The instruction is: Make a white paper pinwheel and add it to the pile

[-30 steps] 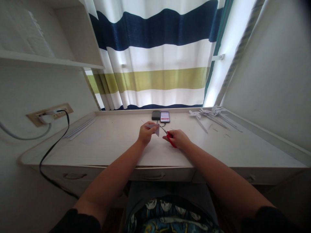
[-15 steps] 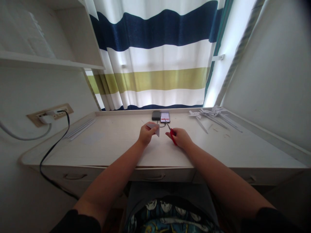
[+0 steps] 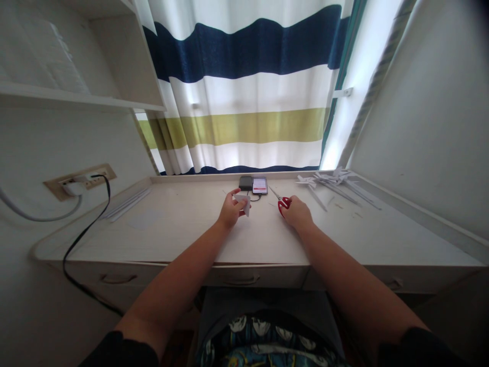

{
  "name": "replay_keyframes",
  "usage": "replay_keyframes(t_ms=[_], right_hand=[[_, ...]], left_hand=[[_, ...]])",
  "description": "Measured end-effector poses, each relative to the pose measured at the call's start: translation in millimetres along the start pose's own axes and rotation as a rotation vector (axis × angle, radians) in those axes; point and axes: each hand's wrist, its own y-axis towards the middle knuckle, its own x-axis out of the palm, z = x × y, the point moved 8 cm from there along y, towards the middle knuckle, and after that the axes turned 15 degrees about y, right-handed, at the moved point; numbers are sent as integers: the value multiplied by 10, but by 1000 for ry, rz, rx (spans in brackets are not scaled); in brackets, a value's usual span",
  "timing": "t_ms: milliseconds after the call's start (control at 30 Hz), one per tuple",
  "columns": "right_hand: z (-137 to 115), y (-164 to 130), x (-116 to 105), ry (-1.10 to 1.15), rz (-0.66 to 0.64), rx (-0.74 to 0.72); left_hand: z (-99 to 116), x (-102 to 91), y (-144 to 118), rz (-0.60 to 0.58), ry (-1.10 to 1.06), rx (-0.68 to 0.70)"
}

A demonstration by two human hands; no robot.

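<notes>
Paper piece (image 3: 243, 201): small, white, roughly triangular with one point directed downward; pinched at its upper edge and held just above the bench (image 3: 183, 229), near the centre.

Scissors (image 3: 280, 200): red handles, thin metal blades closed and pointing away toward the far left; positioned well right of the paper, low over the bench.

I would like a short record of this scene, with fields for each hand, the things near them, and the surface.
left hand: holds a small piece of white paper above the desk
right hand: holds red-handled scissors, apart from the paper
behind hands: phone with lit screen, dark box
far right: pile of paper strips
surface: pale wooden desk
</notes>
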Motion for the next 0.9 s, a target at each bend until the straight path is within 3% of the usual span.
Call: replay_keyframes(t_ms=[300, 567, 733, 900], right_hand=[[193, 127, -151, -85, 55, 58], [315, 233, -183, -126, 103, 90], [131, 184, -185, -88, 116, -31], [-362, -47, -43, 68, -26, -348]], left_hand=[[-216, -118, 106, 76, 131, -83], [-228, -91, 106, 61, 199, -71], [-187, -57, 94, 25, 224, -31], [-173, -1, 77, -29, 224, -1]])
